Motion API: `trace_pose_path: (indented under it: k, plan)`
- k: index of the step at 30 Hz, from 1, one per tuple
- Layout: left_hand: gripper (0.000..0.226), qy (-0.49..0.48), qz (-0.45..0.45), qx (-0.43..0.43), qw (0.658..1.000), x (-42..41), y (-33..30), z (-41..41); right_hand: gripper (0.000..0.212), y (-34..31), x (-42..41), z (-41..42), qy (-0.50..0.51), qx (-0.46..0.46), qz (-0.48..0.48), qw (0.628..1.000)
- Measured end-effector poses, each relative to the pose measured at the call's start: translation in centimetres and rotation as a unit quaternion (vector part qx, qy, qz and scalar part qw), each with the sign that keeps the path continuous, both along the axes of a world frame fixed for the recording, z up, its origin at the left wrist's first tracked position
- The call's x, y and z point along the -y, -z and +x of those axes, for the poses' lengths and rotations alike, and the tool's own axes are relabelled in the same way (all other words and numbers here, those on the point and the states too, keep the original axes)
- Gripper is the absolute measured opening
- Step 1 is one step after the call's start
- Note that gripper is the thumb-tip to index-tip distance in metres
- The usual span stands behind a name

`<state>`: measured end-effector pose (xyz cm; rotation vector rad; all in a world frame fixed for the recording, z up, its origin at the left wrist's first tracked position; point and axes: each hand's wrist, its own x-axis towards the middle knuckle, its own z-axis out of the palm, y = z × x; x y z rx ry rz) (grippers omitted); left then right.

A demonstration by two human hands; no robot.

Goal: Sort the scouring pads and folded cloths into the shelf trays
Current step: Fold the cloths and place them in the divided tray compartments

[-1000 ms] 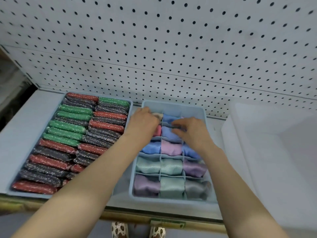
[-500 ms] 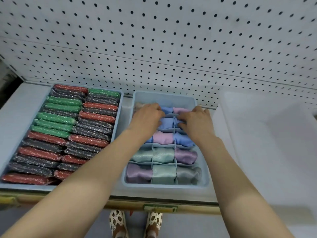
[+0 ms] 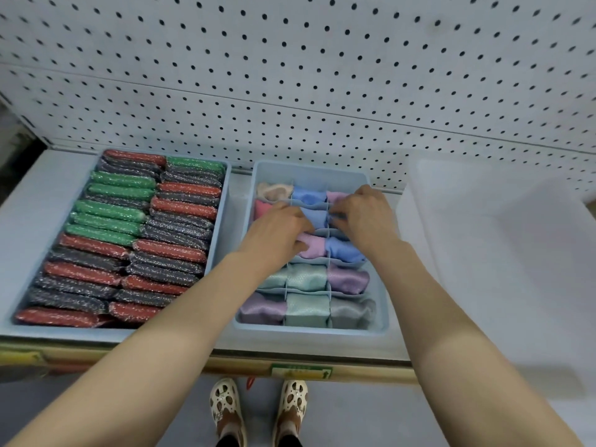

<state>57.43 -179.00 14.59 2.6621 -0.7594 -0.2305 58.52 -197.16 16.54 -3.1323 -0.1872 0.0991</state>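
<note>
Both bare forearms reached forward and inward from the lower corners, converging toward the middle. The left hand [image 3: 278,232] lay palm down, knuckles up, its fingers curled downward at the tips — what they gripped, if anything, could not be made out. The right hand [image 3: 363,214] sat just beside it, a little farther forward, also palm down, with fingers bent and pointing left toward the other hand. The two hands were close but apart. Below, between the arms, both feet [image 3: 258,411] stood side by side.

Bare forearms without sleeves; cream perforated clogs [image 3: 258,411], apparently studded, over brown socks.
</note>
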Motion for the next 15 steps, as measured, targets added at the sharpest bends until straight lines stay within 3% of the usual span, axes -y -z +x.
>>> trace_pose_path:
  k: [3, 6, 11, 15]
  plan:
    - [0.034, 0.001, -0.012, 0.015, 1.000, -0.2, 0.0, -0.4, 0.016, -1.6, 1.3, -2.0, 0.063, -0.013, 0.067, 0.996]
    - [0.034, 0.006, 0.015, 0.009, 1.000, 0.3, -0.3, -0.3, 0.004, -1.7, 1.2, -4.3, 0.053, -0.076, 0.009, 0.996]
    - [0.031, 0.029, 0.025, -0.010, 0.999, 0.5, -1.2, -0.5, 0.017, -1.5, 0.5, -5.0, 0.020, -0.035, -0.032, 0.999]
    - [0.029, 0.000, -0.031, 0.020, 0.999, -1.6, -2.1, -1.7, 0.013, -1.8, 0.8, -7.1, 0.034, -0.028, 0.050, 0.998]
